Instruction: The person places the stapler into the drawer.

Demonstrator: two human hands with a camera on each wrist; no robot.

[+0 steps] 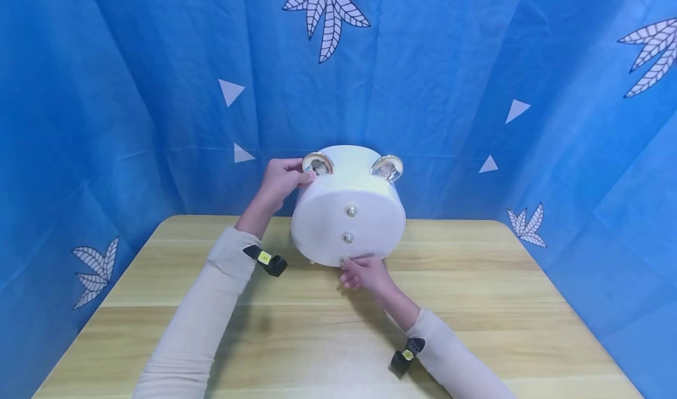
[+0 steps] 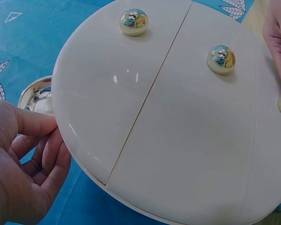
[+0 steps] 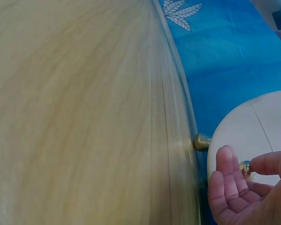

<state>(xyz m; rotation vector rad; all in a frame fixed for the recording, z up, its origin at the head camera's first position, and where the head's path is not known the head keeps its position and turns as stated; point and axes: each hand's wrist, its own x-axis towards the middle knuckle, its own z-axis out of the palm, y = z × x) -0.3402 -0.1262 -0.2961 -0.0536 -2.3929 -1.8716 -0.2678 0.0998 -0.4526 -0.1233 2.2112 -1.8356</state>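
A white, round-fronted drawer box (image 1: 349, 223) stands on the table, with two gold-rimmed ears on top. Three shiny knobs run down its front, including the upper knob (image 2: 134, 22) and the middle knob (image 2: 221, 60). My left hand (image 1: 282, 181) grips the box at its left ear (image 1: 318, 163), thumb in front. In the left wrist view its other fingers curl beside the rim. With thumb and forefinger my right hand (image 1: 368, 274) pinches the lowest knob (image 3: 244, 167). Seams between the drawers look closed in the left wrist view.
The light wooden table (image 1: 296, 322) reaches back to a blue curtain (image 1: 433, 93) with leaf and triangle prints, which hangs on the left, back and right. A small gold foot (image 3: 202, 142) sticks out under the box. Black straps with small cameras sit on both wrists.
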